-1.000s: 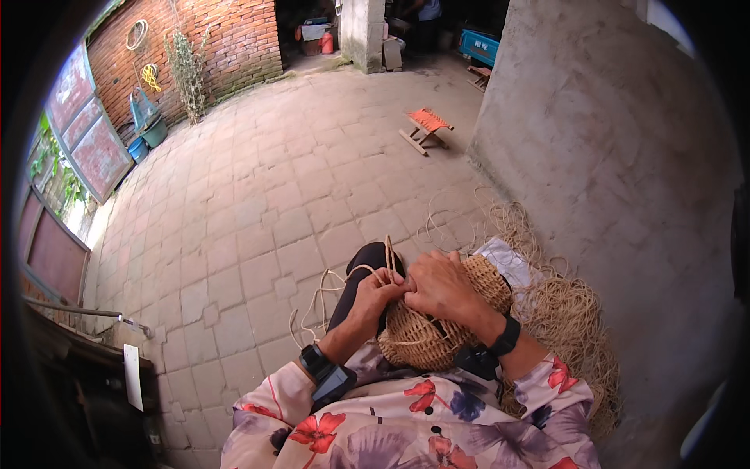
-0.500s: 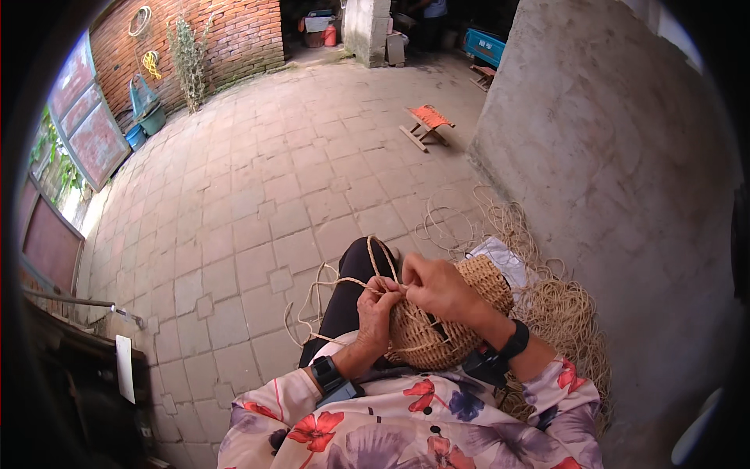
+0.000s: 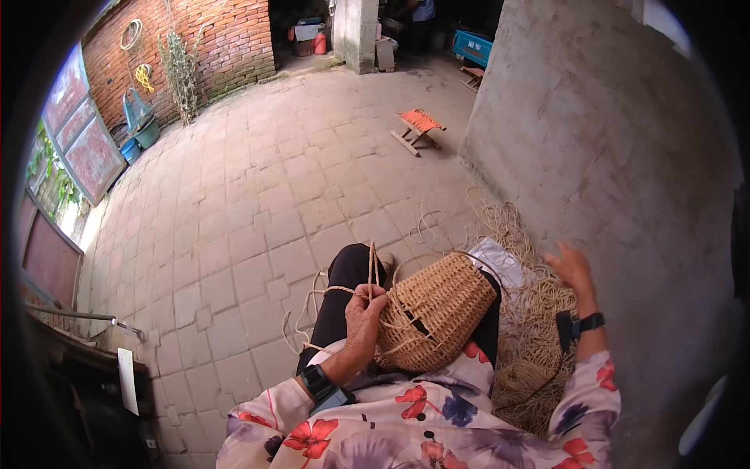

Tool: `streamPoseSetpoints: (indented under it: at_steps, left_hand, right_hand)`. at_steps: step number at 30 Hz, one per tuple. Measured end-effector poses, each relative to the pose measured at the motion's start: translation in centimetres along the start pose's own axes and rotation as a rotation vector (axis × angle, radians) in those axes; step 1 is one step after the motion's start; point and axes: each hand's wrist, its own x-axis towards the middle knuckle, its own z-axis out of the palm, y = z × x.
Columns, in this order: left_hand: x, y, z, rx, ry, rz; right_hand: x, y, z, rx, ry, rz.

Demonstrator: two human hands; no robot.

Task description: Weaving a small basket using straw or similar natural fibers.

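Note:
A woven straw basket point(image 3: 445, 309) lies tilted across my lap, with a dark gap in its side and loose strands at its rim. My left hand point(image 3: 364, 316) is closed at its left edge, pinching a braided straw cord point(image 3: 373, 270) that stands up in a narrow loop. More of that cord hangs over my left knee. Away from the basket, my right hand point(image 3: 573, 270) is raised above the pile of straw cord point(image 3: 547, 313) on my right. Its fingers look bent together, and what they hold is too small to make out. A thin strand arcs over the basket toward that side.
A white cloth or bag point(image 3: 498, 262) lies between basket and pile. The grey wall point(image 3: 609, 141) rises close on my right. Ahead on the paved floor point(image 3: 258, 180) stands a folding stool point(image 3: 419, 129) with an orange seat. Another person point(image 3: 423, 12) is partly visible at the back.
My right hand has left the basket's rim and swung out to the right. My left hand keeps hold of the cord. A strand now curves across the basket, whose side is more exposed.

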Motion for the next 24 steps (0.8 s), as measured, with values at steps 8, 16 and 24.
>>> streamPoseSetpoints:
  at_steps: [8, 16, 24]
  left_hand:
    - [-0.4, 1.2, -1.8, 0.022, -0.087, -0.061]
    - [-1.6, 1.6, -2.6, -0.013, -0.253, -0.021]
    - [-0.2, 2.6, -2.6, 0.081, -0.200, -0.201]
  right_hand:
    - [-6.8, -17.7, 1.6, 0.860, 0.100, -0.472]
    - [-7.1, -25.5, -1.9, 0.619, 0.121, -0.764]
    - [-6.4, -25.6, -0.1, 0.756, -0.229, -0.825]
